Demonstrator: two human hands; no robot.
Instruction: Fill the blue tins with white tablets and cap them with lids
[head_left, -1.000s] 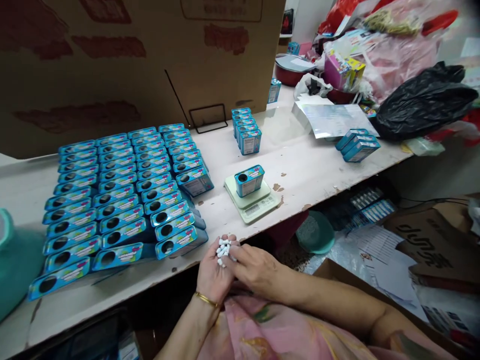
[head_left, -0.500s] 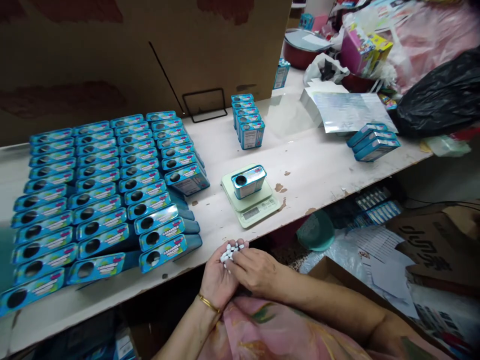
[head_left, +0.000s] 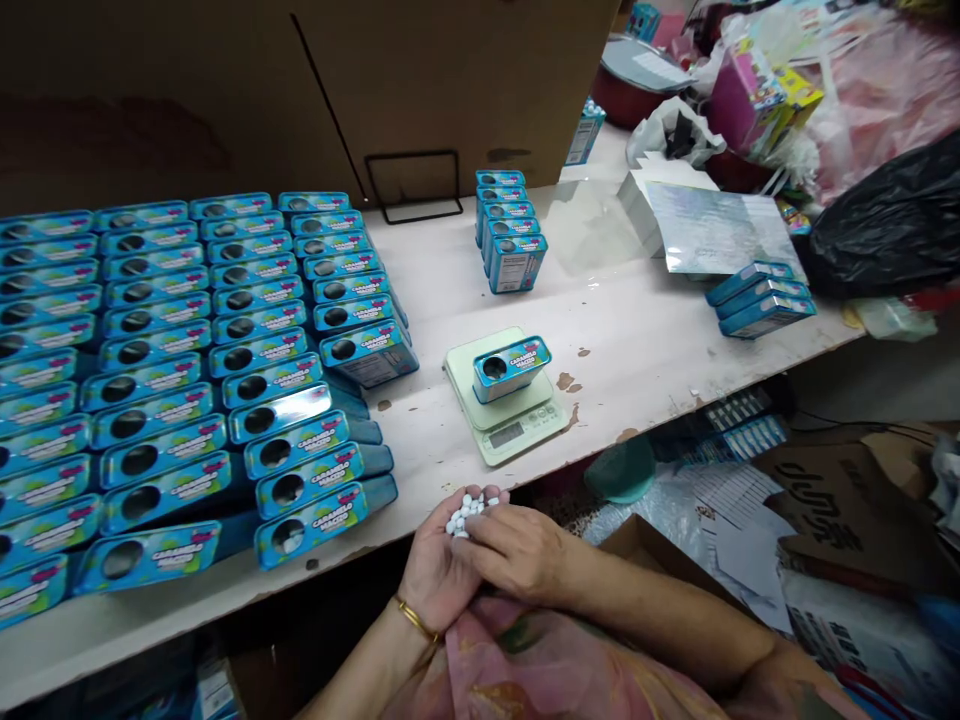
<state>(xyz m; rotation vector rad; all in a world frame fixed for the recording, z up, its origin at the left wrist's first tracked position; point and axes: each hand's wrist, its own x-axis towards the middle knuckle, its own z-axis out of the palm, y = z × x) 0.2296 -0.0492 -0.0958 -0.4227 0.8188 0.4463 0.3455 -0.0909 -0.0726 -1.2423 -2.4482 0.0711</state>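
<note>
A small heap of white candies [head_left: 468, 508] lies in my cupped left hand [head_left: 437, 570], near the table's front edge. My right hand [head_left: 523, 556] is bent over the same palm, its fingers curled against the candies; the fingertips are partly hidden. In front of my hands stands a pale green digital scale [head_left: 526, 441]. On its plate sits a blue tin [head_left: 513, 378] with a dark round hole in its top and "Caramelo Macizo" lettering. My hands are apart from the scale and the tin.
Rows of similar blue tins [head_left: 289, 445] fill the left side of the white table [head_left: 442, 290]. A short row of tins [head_left: 517, 262] stands behind the scale, and a few tins [head_left: 765, 305] lie at the right. A cardboard box [head_left: 450, 80] stands at the back; a black bag [head_left: 892, 225] lies far right.
The view has shifted slightly. My right fingers have moved a little over the candies, and more of the white heap shows in my left palm. The tin stays on the scale.
</note>
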